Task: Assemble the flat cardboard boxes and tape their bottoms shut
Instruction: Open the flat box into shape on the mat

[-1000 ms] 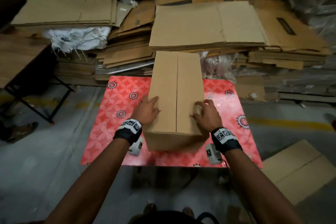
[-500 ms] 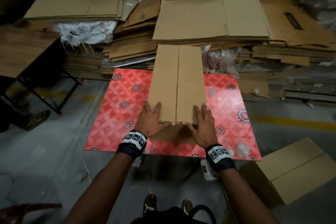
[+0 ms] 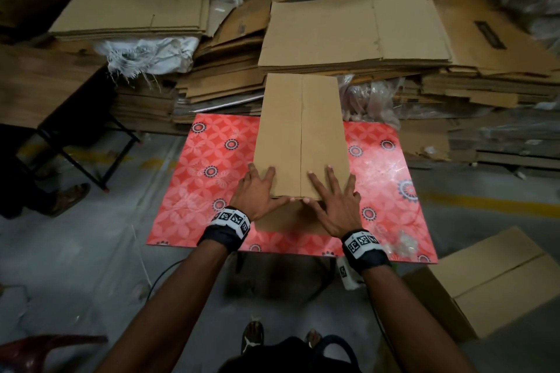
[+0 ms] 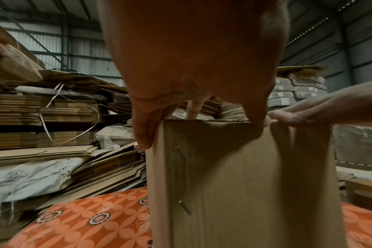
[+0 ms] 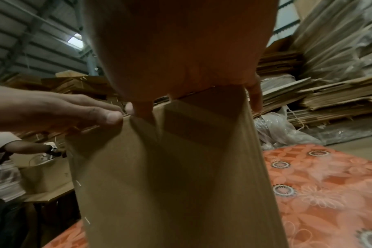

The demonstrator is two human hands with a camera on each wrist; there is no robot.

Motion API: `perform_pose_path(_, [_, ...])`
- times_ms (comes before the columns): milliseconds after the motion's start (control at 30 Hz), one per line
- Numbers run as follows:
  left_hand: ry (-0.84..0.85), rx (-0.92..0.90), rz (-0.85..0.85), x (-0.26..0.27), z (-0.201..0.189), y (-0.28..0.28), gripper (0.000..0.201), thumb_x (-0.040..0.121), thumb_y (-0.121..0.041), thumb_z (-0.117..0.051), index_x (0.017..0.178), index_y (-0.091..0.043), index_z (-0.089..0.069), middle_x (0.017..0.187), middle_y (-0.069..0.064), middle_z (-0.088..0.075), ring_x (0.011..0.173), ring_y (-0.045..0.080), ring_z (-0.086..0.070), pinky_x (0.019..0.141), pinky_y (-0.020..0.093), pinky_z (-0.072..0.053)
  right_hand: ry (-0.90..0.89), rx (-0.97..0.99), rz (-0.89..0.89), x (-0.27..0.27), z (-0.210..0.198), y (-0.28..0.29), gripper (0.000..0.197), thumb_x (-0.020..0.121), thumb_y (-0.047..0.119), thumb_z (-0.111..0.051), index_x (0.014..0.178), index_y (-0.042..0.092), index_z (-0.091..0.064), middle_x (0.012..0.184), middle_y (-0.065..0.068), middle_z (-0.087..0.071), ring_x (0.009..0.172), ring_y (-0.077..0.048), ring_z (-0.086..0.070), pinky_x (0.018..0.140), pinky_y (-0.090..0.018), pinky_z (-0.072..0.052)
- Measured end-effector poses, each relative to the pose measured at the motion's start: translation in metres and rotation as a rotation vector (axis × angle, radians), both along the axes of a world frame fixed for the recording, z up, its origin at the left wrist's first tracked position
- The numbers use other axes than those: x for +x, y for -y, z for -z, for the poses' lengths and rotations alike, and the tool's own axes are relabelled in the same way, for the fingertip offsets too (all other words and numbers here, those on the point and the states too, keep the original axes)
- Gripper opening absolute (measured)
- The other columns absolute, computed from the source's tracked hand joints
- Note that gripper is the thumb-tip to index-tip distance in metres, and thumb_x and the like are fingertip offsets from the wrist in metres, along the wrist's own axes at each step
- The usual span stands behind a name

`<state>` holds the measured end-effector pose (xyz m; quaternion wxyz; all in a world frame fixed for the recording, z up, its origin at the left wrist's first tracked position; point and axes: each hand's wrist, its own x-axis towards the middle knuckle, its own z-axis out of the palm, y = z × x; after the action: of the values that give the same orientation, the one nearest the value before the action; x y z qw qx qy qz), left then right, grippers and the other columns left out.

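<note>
Hands (image 3: pixel 300 197) press box (image 3: pixel 300 133) flaps; flat cardboard stacks (image 3: pixel 351 30) behind.

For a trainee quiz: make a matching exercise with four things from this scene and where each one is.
Things:
1. box
2. left hand
3. right hand
4. assembled carton

Places:
A. on the floor, right of the table
B. standing on the red patterned table
C. flat on the box's right flap
D. flat on the box's left flap

Pairs: 1-B, 2-D, 3-C, 4-A
</note>
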<state>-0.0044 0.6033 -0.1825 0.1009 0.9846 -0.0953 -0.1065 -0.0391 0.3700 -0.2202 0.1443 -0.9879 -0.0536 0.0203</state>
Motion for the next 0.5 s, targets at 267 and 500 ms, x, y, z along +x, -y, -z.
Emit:
perform_pose_path(267, [0.037, 0.026, 0.030, 0.001, 0.002, -0.004, 0.093, 0.090, -0.078, -0.046, 0.160, -0.024, -0.017, 0.158, 0.040, -0.013, 0.136, 0.054, -0.041, 0.113, 0.055, -0.037, -0.003, -0.060, 0.014, 0.002, 0.002, -0.001, 0.067, 0.101, 0.071, -0.031, 0.159, 0.053, -0.002, 0.172, 0.006, 0.004, 0.150, -0.056, 0.005, 0.108, -0.071, -0.034])
perform_pose_path(500, [0.085, 0.051, 0.086, 0.004, 0.005, -0.012, 0.095, 0.087, -0.084, -0.038, 0.162, -0.032, -0.010, 0.154, 0.039, -0.023, 0.133, 0.053, -0.043, 0.111, 0.060, -0.037, -0.006, -0.069, 0.026, 0.000, -0.001, -0.004, 0.066, 0.102, 0.067, -0.034, 0.159, 0.052, -0.006, 0.172, 0.004, -0.001, 0.148, -0.057, -0.001, 0.104, -0.071, -0.038])
